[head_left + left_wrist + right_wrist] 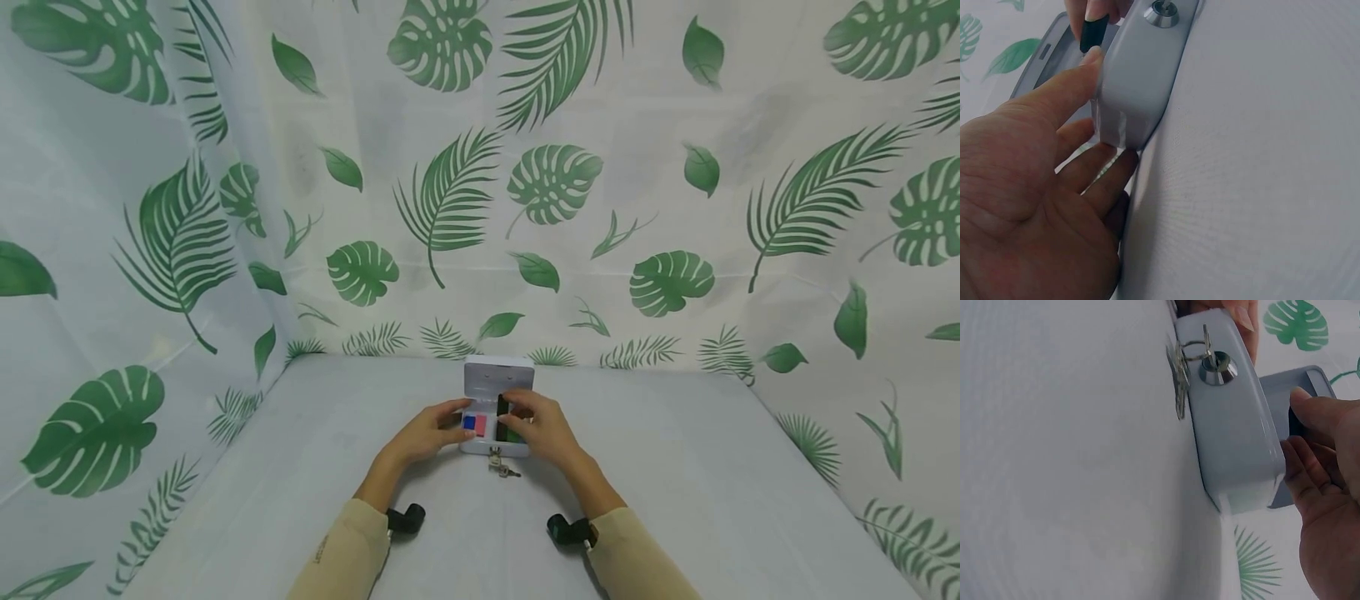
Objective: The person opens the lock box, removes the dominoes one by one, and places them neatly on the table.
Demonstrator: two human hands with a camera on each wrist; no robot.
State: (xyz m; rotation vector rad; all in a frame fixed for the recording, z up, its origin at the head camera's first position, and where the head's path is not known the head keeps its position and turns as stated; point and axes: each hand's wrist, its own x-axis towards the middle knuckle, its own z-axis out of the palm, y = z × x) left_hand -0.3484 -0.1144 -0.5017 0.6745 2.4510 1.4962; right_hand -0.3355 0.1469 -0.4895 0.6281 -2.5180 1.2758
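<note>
A small pale grey metal lockbox [474, 448] stands on the table with its lid [498, 379] raised. My left hand [425, 432] holds the box's left end, with the thumb at the rim and the fingertips against the side wall. Over the right half, my right hand [546, 427] pinches a flat black piece [502, 419] between thumb and fingers. Its kind cannot be made out. In the left part lie a blue piece [468, 422] and a pink piece [481, 426]. Something green [514, 436] shows partly under the right hand.
Keys [504, 471] hang from the lock [1219, 369] on the box's front. The box stands on a white-covered table [480, 542] near its back edge. Leaf-printed sheets [465, 317] enclose the back and sides. Black wrist mounts [407, 519] sit at both sleeves.
</note>
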